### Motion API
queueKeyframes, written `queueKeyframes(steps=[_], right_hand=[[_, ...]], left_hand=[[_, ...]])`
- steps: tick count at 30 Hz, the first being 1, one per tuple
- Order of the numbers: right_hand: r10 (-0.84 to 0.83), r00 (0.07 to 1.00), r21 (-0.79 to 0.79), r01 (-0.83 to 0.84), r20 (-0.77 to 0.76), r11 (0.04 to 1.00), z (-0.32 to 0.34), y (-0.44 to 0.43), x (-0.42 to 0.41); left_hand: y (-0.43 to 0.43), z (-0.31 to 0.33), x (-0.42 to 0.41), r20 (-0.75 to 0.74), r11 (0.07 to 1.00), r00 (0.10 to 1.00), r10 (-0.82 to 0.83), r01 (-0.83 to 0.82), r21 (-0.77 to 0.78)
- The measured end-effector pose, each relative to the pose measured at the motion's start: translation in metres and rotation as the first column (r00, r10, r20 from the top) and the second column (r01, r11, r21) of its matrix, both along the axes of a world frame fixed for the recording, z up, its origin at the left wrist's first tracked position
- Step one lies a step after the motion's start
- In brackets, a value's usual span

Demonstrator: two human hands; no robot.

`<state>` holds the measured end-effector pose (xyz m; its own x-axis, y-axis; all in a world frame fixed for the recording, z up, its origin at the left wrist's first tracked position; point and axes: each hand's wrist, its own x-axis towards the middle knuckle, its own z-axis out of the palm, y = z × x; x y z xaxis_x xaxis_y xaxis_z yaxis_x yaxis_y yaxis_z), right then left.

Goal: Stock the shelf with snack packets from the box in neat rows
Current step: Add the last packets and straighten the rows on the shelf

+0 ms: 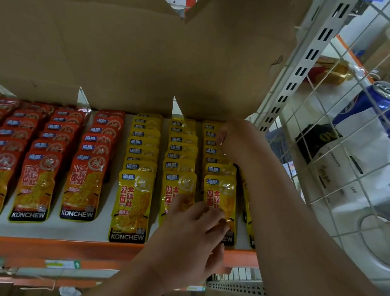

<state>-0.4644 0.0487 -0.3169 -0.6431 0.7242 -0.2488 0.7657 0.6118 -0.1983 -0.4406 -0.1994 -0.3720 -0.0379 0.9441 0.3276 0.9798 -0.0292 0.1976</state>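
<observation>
Snack packets (132,204): they lie in overlapping rows on the shelf (46,245), red rows (34,182) to the left and yellow rows to the right, each row's long axis running from the orange front lip back towards the box (126,57).
Third yellow row (219,178): this is the one in hand, with a further row partly hidden behind the right forearm.
Left hand (189,235): at the front end of that row, fingers bent with the tips on the front packet; whether the grip grasps or only steadies it I cannot tell.
Right hand (228,135): at the far end of the same row, just under the box; its grip is turned away, so clenched or released cannot be told.
Key relation: the two hands bracket the row along its length, the left nearer the front and the right nearer the back.
Likely step: squaring this row, judged from the hands' places.
Beside: a wire side panel (344,153) with blue cans (384,103) behind it.
</observation>
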Motion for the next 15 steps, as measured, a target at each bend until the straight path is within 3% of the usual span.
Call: queueKeyframes(steps=[3,7,11,15], right_hand=[[0.046,0.998,0.092,-0.051,0.049,0.994,0.003,-0.006,0.006],[0.006,0.990,0.064,-0.015,0.138,0.998,-0.003,-0.010,0.002],[0.016,0.992,0.062,-0.023,0.123,0.998,-0.006,-0.011,0.005],[0.126,0.988,0.061,-0.132,0.093,0.989,-0.004,-0.013,0.008]], left_hand=[[0.000,-0.001,0.000,0.007,1.000,1.000,0.002,-0.002,-0.001],[-0.001,-0.001,0.000,0.009,1.000,1.000,0.003,-0.003,0.005],[0.000,-0.002,-0.001,0.003,1.000,1.000,0.004,-0.004,0.007],[0.000,-0.003,-0.001,-0.002,1.000,1.000,0.001,-0.001,0.016]])
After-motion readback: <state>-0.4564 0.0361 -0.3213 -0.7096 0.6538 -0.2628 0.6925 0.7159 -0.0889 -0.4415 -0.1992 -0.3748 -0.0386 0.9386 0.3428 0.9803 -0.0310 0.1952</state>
